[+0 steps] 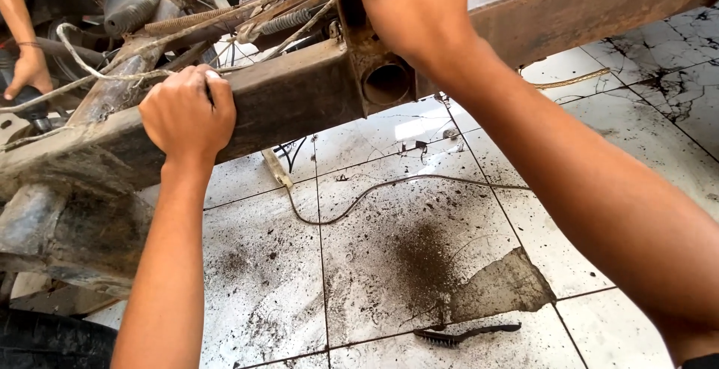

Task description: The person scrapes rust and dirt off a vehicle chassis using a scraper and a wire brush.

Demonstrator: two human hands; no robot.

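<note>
**Both hands on the rusty frame rail**

Left hand (187,114) closed in a fist over the top edge of the rusty steel beam (299,95), gripping it. Right hand (416,9) laid over the beam's bracket (378,73) above the round hole; fingers hidden, grip cannot be told. Beam spans above the tiled floor (622,107). Rust dust and flakes heaped below; wire brush (464,333) lying idle on the tiles. Much scale remains on the steel. Another person's hand (28,73) far left
</note>
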